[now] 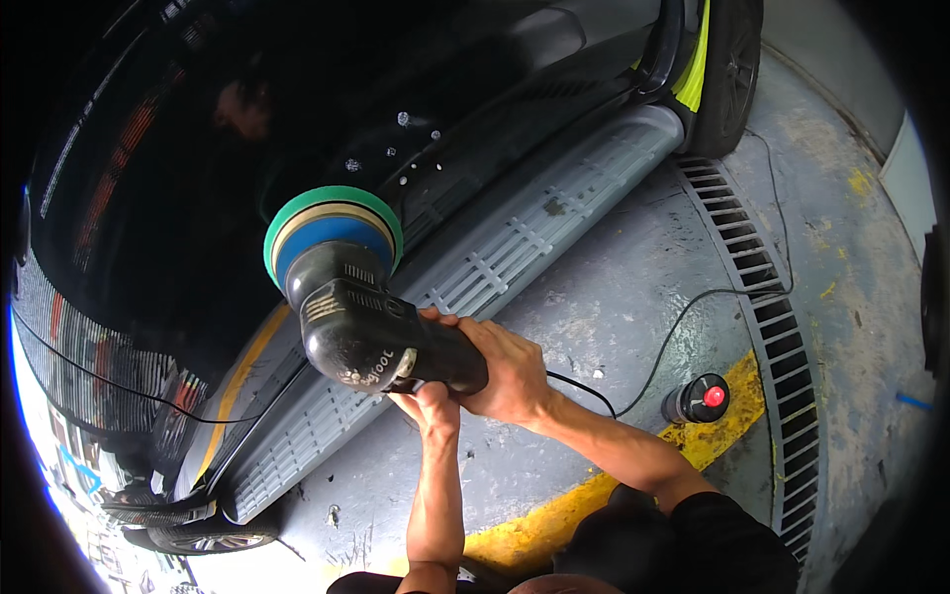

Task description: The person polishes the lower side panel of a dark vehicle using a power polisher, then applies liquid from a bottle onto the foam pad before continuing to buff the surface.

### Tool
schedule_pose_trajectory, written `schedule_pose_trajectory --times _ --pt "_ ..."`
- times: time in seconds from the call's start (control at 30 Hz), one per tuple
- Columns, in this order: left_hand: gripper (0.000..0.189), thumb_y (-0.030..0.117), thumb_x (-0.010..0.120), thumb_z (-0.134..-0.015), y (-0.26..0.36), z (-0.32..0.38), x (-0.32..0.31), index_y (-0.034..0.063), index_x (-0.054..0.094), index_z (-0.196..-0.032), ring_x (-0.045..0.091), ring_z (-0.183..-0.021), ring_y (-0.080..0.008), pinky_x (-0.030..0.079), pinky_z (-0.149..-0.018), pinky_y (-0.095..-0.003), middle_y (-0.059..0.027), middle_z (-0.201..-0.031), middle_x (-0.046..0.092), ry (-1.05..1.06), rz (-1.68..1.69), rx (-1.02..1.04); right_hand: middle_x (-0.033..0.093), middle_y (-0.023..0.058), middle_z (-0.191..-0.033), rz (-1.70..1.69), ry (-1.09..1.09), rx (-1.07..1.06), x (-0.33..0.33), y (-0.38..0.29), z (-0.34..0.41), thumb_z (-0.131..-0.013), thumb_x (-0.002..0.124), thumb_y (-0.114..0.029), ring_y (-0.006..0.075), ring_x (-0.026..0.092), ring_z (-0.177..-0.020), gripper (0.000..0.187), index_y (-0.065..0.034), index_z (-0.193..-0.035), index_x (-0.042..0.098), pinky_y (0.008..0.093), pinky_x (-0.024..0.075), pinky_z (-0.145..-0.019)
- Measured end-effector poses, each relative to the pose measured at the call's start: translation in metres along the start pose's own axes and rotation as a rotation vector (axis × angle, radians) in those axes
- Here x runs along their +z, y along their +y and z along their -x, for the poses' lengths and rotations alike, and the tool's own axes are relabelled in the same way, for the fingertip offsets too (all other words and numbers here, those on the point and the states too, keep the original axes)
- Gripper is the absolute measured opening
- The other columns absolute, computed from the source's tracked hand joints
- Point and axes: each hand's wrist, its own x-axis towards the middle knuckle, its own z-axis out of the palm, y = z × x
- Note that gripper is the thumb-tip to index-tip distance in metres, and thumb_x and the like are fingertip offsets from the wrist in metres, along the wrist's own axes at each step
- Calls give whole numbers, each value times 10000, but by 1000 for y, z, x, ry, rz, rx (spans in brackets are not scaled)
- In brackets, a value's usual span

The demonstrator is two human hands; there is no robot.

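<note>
Both of my hands are on a black dual-action polisher point(371, 319). My right hand point(512, 371) wraps around the rear end of its body. My left hand point(430, 408) holds the body from the near side, its thumb beside the switch area. At the polisher's head are a blue backing plate point(334, 232) and a green foam pad point(297, 208). The pad is against or close to the glossy black car door point(245, 230); its working face is hidden. Several white dabs point(352, 165) sit on the door just beyond the pad.
A ridged grey running board point(512, 252) runs below the door. The black power cord point(668, 334) crosses the floor and a drain grate point(772, 319). A black bottle with a red cap point(698, 399) stands by a yellow floor stripe point(534, 523). A car wheel point(731, 82) is at upper right.
</note>
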Motion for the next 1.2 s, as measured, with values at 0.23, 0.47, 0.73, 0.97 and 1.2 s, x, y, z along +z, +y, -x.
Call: schedule_pose_trajectory --times 0.23,0.47,0.73,0.97,1.2 --pt "896 616 893 -836 -5 -47 26 -71 615 -1340 762 -1056 -282 608 -1002 -432 -181 -1129 763 -27 -298 -156 745 218 -1214 -143 58 205 -7 3 -24 -751 905 -185 414 752 -1110 766 -32 -1427 577 467 629 -897" --pt "447 175 938 -815 4 -53 90 -27 714 -1145 753 -916 -195 622 -903 -376 -109 -992 782 110 -194 -213 747 259 -1188 -66 -27 195 -58 12 -50 -710 901 -133 444 747 -1098 737 -48 -1375 594 510 611 -899" --pt "760 243 910 -740 2 -92 145 -91 469 -1261 757 -960 -318 594 -892 -418 -255 -1063 736 -104 -602 -216 772 267 -1140 -338 183 180 -49 50 -61 -718 955 -198 406 767 -1126 852 -18 -1416 501 439 597 -945" --pt "540 166 902 -783 25 -77 100 -9 615 -1206 683 -904 -180 578 -854 -370 -82 -1018 709 31 -502 -122 771 300 -1066 -260 23 256 -29 14 -47 -751 886 -170 493 757 -1041 766 -19 -1402 510 497 617 -895" --pt "374 103 772 -895 34 -50 33 -44 668 -1223 759 -970 -227 600 -945 -386 -128 -1084 750 116 -384 -103 752 269 -1173 -209 -215 125 -11 -5 -41 -755 896 -247 469 757 -1046 871 -59 -1497 479 531 631 -899"
